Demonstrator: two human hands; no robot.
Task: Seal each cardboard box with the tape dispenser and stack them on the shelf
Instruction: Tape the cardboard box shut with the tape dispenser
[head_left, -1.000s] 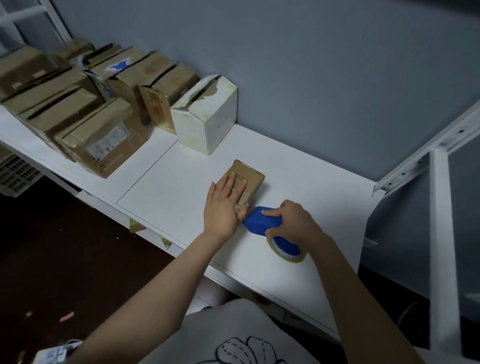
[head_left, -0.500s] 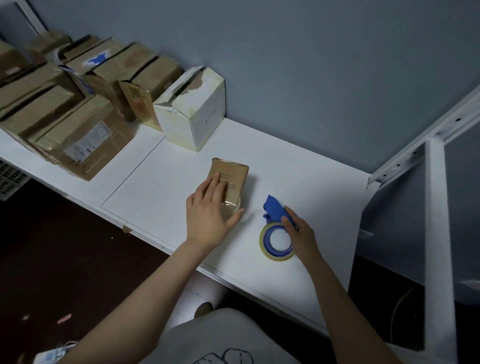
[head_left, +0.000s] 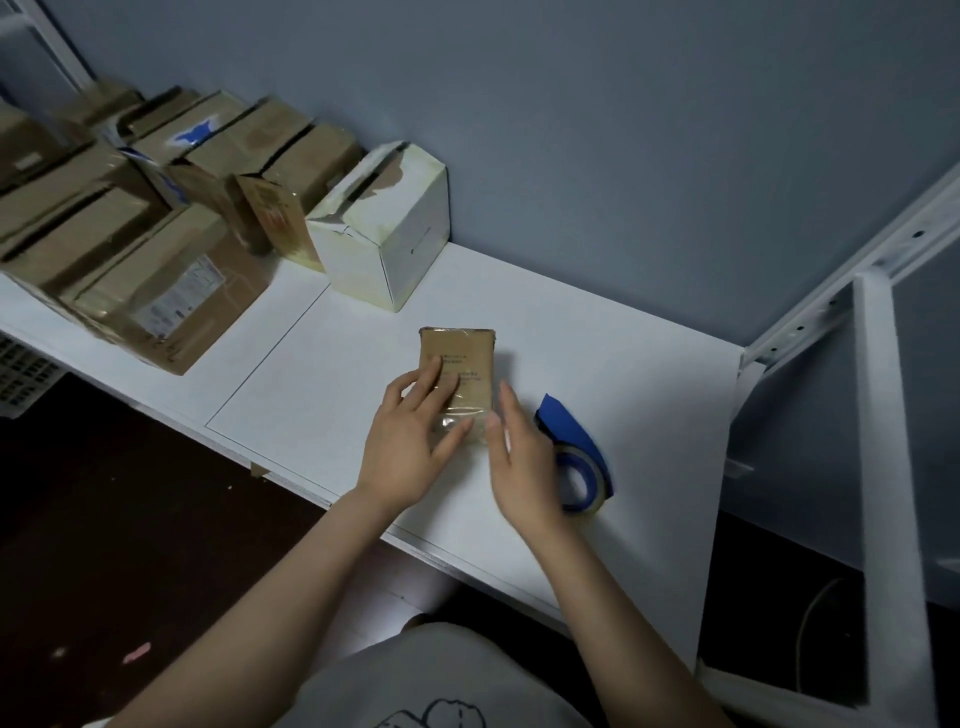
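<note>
A small flat brown cardboard box lies on the white shelf board, with clear tape glinting over its near end. My left hand rests on the box's near left part with fingers straight. My right hand hovers just right of the box's near corner, fingers extended, holding nothing. The blue tape dispenser with its roll of clear tape lies on the board just behind my right hand, partly hidden by it.
A white box with torn top stands at the back by the grey wall. Several brown cardboard boxes crowd the board's left end. A white metal rack frame rises on the right.
My right hand let go of the tape dispenser, left it lying on the board, and moved left toward the box. My left hand stayed on the box.
</note>
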